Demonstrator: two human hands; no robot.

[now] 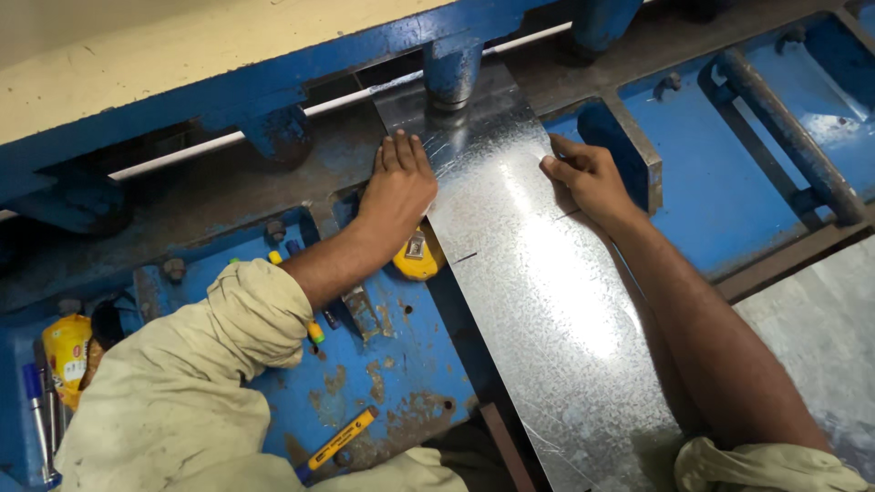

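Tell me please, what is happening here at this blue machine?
A person is holding a galvanized metal sheet flat on the bed of a blue machine. The left hand presses on the sheet's left edge and the right hand on its right edge. The far end of the sheet lies under a blue clamp post. A yellow tape measure rests beside the left wrist.

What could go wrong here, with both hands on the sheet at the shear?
1. The left hand lies flat close to the blue hold-down foot: fingers might get pinched.
2. The right hand grips the galvanized sheet by its bare edge, which may cut.
3. The yellow tape measure beside the sheet could snag it.
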